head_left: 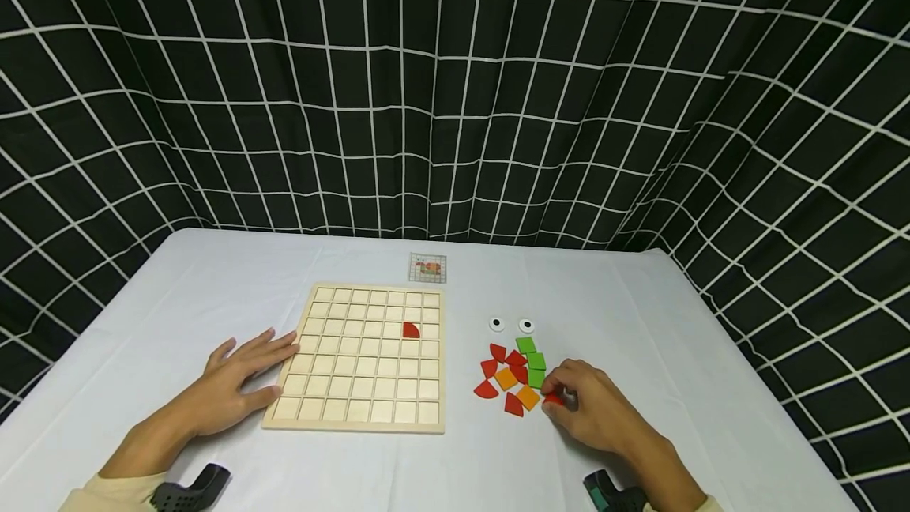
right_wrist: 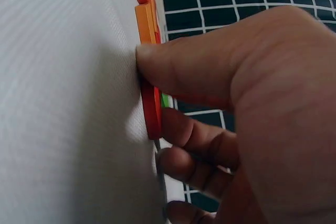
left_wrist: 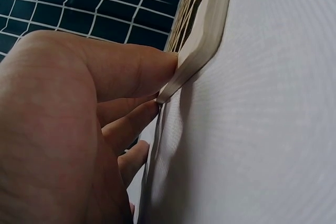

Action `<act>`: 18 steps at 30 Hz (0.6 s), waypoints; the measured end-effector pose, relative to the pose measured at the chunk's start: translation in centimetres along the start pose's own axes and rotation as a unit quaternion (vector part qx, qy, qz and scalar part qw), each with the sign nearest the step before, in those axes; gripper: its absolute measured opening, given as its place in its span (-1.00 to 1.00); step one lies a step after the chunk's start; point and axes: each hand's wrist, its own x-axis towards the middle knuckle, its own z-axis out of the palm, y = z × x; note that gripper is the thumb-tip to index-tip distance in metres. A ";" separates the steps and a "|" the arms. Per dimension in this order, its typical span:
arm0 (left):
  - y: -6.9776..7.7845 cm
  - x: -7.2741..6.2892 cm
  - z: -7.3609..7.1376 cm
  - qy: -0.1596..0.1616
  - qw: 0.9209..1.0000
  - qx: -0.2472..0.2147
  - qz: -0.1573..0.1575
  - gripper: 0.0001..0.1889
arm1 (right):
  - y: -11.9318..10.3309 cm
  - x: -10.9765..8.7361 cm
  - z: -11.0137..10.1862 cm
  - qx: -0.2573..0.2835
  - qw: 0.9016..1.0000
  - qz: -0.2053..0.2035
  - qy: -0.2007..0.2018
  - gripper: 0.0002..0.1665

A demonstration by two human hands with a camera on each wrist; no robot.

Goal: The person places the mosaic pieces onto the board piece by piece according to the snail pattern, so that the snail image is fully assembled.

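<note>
A sleeve (head_left: 107, 494) and a black wrist unit (head_left: 192, 488) stand at the far left, and beyond them the left hand (head_left: 235, 389) lies spread, its thumb apart from its fingers, touching the left edge of the board (head_left: 355, 427); in the left wrist view the thumb tip meets that edge close to a corner. The board lies flat on the white table (head_left: 498, 480), ruled into square cells, with one red quarter (head_left: 411, 330) in the third row from the far edge, second column from the right. Just past the board's far right corner lies a card (head_left: 427, 268) with a small coloured picture on a grid. To the right of the board, six loose red quarters (head_left: 486, 390) lie close together around two orange squares (head_left: 505, 378), with two white-and-black eyes (head_left: 497, 324) side by side a little beyond them. Three green squares (head_left: 536, 361) run in a line along the cluster's right side. Next comes the held quarter (head_left: 552, 399), also red, low at the table near the lower orange square, pinched between thumb and fingers of the right hand (head_left: 590, 405). Another wrist unit (head_left: 614, 494) sits below that hand. A black curtain (head_left: 398, 101) with white grid lines surrounds the table's back and sides.
</note>
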 end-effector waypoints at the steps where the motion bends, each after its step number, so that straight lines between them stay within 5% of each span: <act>1: 0.0 0.0 0.0 0.000 1.000 -0.001 -0.001 -0.45 | 0.0 0.0 0.0 0.000 1.000 -0.003 0.002 -0.75; 12: -0.2 -0.1 0.1 -0.001 1.000 -0.003 0.006 -0.44 | -0.3 0.0 0.3 -0.047 0.997 0.056 0.028 -0.67; 18: -0.1 0.0 0.0 0.000 1.000 -0.003 0.008 -0.45 | -0.1 0.1 0.2 -0.018 0.999 0.036 0.022 -0.70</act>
